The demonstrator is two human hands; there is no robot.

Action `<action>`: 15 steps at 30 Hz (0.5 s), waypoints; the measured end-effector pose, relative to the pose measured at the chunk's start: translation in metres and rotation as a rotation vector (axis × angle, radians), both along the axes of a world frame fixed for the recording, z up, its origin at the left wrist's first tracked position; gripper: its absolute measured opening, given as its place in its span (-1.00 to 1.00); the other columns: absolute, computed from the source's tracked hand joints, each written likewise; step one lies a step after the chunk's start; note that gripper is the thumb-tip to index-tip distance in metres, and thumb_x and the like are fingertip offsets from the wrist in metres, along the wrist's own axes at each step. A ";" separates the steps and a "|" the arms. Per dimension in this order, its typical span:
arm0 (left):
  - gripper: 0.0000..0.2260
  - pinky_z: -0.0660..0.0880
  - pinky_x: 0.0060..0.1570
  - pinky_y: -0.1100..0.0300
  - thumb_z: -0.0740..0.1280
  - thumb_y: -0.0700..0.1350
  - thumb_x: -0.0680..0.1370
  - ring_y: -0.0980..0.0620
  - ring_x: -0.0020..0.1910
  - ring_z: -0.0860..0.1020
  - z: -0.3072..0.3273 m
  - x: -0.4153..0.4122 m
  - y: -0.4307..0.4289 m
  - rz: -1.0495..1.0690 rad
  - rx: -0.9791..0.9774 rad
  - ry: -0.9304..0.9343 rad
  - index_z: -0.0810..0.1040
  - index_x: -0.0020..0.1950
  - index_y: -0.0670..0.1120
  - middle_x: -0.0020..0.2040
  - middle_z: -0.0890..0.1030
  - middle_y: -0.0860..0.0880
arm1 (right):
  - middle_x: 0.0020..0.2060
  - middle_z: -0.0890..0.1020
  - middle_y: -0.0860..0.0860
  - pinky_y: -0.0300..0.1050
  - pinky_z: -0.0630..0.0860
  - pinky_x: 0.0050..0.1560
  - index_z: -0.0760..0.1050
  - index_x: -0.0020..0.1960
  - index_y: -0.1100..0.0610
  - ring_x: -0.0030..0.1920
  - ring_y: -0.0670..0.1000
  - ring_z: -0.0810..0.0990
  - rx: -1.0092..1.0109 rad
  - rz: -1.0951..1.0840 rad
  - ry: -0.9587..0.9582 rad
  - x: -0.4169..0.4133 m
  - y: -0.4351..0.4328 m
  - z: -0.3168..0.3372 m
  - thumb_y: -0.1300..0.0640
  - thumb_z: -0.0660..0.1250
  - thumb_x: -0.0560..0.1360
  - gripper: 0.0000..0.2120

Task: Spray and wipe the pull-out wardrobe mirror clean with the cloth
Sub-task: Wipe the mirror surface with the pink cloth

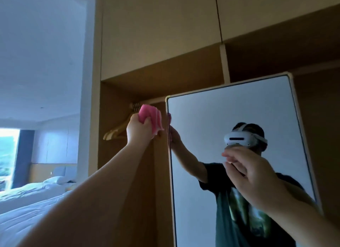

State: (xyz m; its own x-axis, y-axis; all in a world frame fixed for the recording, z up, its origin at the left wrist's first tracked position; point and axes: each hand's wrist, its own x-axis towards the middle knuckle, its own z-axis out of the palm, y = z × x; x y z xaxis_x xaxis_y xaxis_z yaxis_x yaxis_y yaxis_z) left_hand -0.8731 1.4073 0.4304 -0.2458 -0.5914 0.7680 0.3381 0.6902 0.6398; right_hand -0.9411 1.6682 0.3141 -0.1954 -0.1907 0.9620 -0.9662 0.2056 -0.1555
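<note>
Our left hand grips the bunched pink cloth, with the pull-out mirror edge just to its right. Our right hand hovers loose and empty before the glass. Pressing unbraced could push the mirror back, and with no spray bottle in sight, dry wiping may smear.

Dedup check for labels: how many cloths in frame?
1. The pink cloth is gripped in the left hand, just left of the mirror. The pink sliver at the mirror's left edge is its reflection, not a second cloth.
</note>
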 end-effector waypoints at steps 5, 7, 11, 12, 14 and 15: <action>-0.82 0.45 -0.23 0.16 0.22 -0.11 0.57 -0.06 -0.16 0.56 0.043 -0.030 -0.011 0.045 0.016 -0.039 0.51 0.11 -0.15 -0.21 0.52 0.00 | -0.04 0.58 -0.25 0.08 0.54 0.12 0.55 0.04 -0.05 0.07 -0.07 0.59 0.021 -0.020 0.045 -0.004 -0.013 0.004 -0.05 0.21 0.49 -0.79; -0.78 0.46 -0.17 0.12 0.23 -0.12 0.57 -0.09 -0.12 0.56 0.052 -0.039 -0.009 0.043 0.019 -0.056 0.52 0.16 -0.17 -0.15 0.54 -0.04 | -0.04 0.58 -0.24 0.04 0.56 0.10 0.58 0.04 0.00 0.07 -0.08 0.59 0.032 -0.037 0.052 -0.005 -0.014 0.004 -0.05 0.19 0.50 -0.75; -0.73 0.53 -0.34 0.15 0.21 -0.07 0.58 0.00 -0.28 0.58 0.053 -0.054 0.002 -0.179 0.070 -0.057 0.48 0.20 -0.19 -0.16 0.57 -0.07 | -0.02 0.61 -0.16 -0.19 0.54 0.04 0.60 0.05 0.09 0.04 -0.12 0.60 0.042 -0.074 0.080 -0.005 -0.009 0.009 -0.03 0.20 0.52 -0.72; -0.73 0.53 -0.37 0.14 0.20 -0.03 0.59 -0.01 -0.29 0.59 0.051 -0.057 0.004 -0.235 0.088 -0.058 0.46 0.19 -0.18 -0.16 0.57 -0.09 | -0.03 0.62 -0.14 -0.28 0.53 0.01 0.61 0.04 0.11 0.01 -0.16 0.60 0.026 -0.088 0.084 -0.006 -0.008 0.011 0.03 0.24 0.54 -0.77; -0.69 0.50 -0.40 0.16 0.13 0.02 0.62 -0.01 -0.29 0.59 0.047 -0.059 0.008 -0.289 0.078 -0.076 0.40 0.21 -0.17 -0.13 0.56 -0.11 | -0.05 0.63 -0.10 -0.43 0.49 -0.03 0.61 0.03 0.13 -0.02 -0.21 0.60 -0.026 -0.092 0.066 -0.007 -0.007 0.017 0.21 0.33 0.53 -0.88; -0.68 0.50 -0.38 0.17 0.09 0.03 0.63 -0.02 -0.26 0.59 0.045 -0.059 0.009 -0.298 0.063 -0.085 0.37 0.25 -0.16 -0.10 0.55 -0.11 | -0.06 0.63 -0.10 -0.47 0.47 -0.04 0.61 0.03 0.13 -0.03 -0.23 0.59 -0.044 -0.108 0.069 -0.006 -0.006 0.020 0.27 0.34 0.51 -0.86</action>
State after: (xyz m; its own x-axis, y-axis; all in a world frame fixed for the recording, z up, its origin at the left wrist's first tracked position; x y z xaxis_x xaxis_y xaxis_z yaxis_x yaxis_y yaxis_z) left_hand -0.9318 1.4165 0.4756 -0.4769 -0.5296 0.7015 0.4633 0.5267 0.7126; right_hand -0.9474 1.6620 0.3344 -0.1461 -0.1298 0.9807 -0.9474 0.3036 -0.1010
